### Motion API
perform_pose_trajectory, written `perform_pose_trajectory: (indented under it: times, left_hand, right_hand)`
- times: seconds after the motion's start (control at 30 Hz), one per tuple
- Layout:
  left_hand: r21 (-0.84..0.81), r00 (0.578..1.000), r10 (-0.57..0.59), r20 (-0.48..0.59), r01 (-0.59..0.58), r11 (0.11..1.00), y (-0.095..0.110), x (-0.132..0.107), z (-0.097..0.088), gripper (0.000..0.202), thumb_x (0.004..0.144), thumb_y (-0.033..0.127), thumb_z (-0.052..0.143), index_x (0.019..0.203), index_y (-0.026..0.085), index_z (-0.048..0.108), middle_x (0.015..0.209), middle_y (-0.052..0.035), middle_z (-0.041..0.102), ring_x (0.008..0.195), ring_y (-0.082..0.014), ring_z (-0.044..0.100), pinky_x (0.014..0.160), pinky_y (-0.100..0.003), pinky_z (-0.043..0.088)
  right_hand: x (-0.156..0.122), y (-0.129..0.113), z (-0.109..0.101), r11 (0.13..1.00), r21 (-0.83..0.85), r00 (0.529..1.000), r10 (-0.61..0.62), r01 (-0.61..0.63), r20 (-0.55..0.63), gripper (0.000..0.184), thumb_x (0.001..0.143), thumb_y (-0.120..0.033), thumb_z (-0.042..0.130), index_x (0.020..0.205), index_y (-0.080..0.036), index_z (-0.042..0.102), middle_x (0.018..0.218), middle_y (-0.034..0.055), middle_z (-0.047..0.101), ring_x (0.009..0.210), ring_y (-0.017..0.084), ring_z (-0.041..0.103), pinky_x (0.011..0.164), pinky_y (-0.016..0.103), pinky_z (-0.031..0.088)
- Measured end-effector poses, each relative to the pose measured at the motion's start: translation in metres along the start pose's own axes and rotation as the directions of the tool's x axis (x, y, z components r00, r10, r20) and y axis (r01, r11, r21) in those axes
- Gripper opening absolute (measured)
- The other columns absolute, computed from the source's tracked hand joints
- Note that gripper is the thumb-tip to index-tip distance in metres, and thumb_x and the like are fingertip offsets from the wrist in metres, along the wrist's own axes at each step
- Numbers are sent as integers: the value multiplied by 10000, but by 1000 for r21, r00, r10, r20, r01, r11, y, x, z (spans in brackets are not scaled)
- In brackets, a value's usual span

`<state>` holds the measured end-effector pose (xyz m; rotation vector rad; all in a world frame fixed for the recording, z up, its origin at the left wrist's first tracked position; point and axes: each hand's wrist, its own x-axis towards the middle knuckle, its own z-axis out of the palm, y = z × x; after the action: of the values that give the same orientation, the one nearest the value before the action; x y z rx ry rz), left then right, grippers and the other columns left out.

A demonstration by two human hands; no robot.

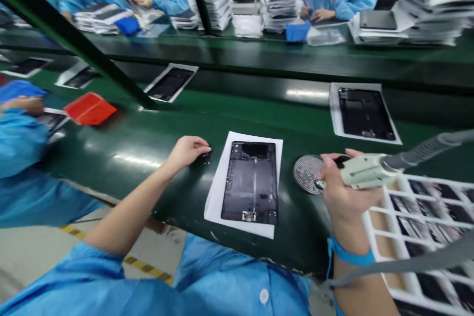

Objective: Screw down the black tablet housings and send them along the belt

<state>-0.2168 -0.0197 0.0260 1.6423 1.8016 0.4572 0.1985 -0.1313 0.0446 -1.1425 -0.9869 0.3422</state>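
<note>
My right hand (342, 192) is wrapped round a pale green electric screwdriver (365, 170) with a grey cable. Its front end is over a round dimpled screw plate (308, 174), and the tip is partly hidden by my fingers. At the left, my left hand (190, 150) is pinched together low over the bench, beside a few tiny dark parts (206, 158). What its fingertips hold is too small to make out. Between my hands lies an opened black tablet housing (252, 182), its inside facing up, on white sheets (217, 202).
A white compartment tray (402, 182) with dark parts stands at the right. More tablet housings (366, 113) on white sheets lie along the green bench (148, 143). A red bin (90, 108) sits at the left near a co-worker's hand (25, 105). Several people work behind stacks (279, 7).
</note>
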Motion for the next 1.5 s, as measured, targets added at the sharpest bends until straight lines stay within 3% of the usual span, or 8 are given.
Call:
perform_pose_trajectory:
  times: [0.17,0.37,0.6,0.8,0.97,1.13,1.27,1.5]
  left_hand:
    - [236,993,70,-97,-45,971,0,-12,-2,397,782,574,882,1000,242,883,874,-64,831,825,-278,776,846,-372,618]
    - [139,992,34,-119,-17,990,6,-28,-8,325,750,489,837,1000,281,841,925,9,858,862,-239,788,913,-356,623]
    - [234,986,38,-165,2,972,8,-40,-18,205,820,459,757,936,291,744,934,17,847,891,-239,776,906,-338,606]
    - [333,935,275,-225,-192,923,16,-53,-27,279,872,570,682,828,308,766,964,14,830,895,-236,726,931,-380,611]
    - [-2,959,18,-284,-20,1000,54,-68,-18,231,797,518,842,903,314,863,880,16,861,829,-244,800,894,-413,690]
    - [-215,993,90,-81,-105,971,95,-50,10,220,823,465,872,908,264,895,821,-48,850,810,-272,819,882,-432,714]
    - [-243,941,337,40,-318,916,119,-12,60,221,930,454,854,889,241,896,994,-63,885,939,-271,824,931,-410,681]
    - [-60,891,455,6,-454,889,136,45,144,166,999,260,820,856,215,893,991,-88,873,918,-253,775,898,-416,600]
  right_hand:
    - [2,3,0,998,16,998,56,-57,4,360,932,-289,859,1215,-230,645,862,-26,813,491,109,636,544,300,600]
    - [4,6,8,998,18,998,55,-54,-11,365,898,-303,833,1189,-249,618,843,-36,809,454,99,595,509,299,567]
    - [2,9,13,997,15,997,76,-76,-7,367,906,-293,819,1203,-247,609,853,-38,795,472,98,595,521,301,565]
    - [1,12,13,995,45,996,87,-87,4,340,935,-278,818,1208,-250,618,842,-49,777,497,100,609,529,293,556]
    - [0,15,14,993,16,994,113,-113,-1,333,935,-334,807,1195,-250,616,818,-49,755,499,100,605,527,291,561]
    - [0,16,15,995,29,996,91,-91,6,334,927,-318,821,1192,-256,629,819,-56,761,483,106,602,510,301,556]
    - [2,12,9,998,64,1000,17,-16,-23,353,943,-282,835,1233,-250,637,849,-47,786,484,110,613,515,308,567]
    - [4,9,3,996,36,996,-79,81,-50,354,949,-254,825,1249,-253,637,884,-38,806,482,106,612,507,308,568]
